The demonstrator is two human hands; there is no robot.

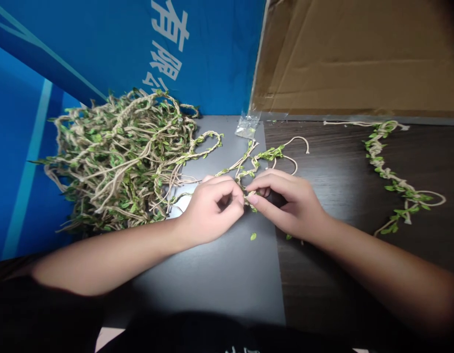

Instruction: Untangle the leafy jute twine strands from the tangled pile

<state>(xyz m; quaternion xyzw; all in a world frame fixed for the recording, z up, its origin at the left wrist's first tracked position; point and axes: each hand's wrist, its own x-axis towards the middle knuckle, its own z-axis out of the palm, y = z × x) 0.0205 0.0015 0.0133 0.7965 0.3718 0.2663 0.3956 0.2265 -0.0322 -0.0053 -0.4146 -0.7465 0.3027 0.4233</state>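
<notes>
Close together at the middle of the view, my left hand [215,208] and my right hand [289,201] both pinch a braided cord with green leaves [251,171]. Thumb and forefinger are pressed together on each side, and a short stretch of the cord shows between the fingertips. The rest of it runs away from me, ending in loose beige strands and a leafy bunch beyond my right hand. Left of my left hand rises a large tangled pile of similar leafy cords [120,162]. One loose green leaf [253,236] lies below my hands.
A single leafy braid [387,169] lies on the dark wood-grain table [330,157] at the right. A grey mat [219,274] lies under my hands. A small clear plastic bag [248,125] sits near the back. Blue panels [219,54] and a brown cardboard sheet [359,59] stand behind.
</notes>
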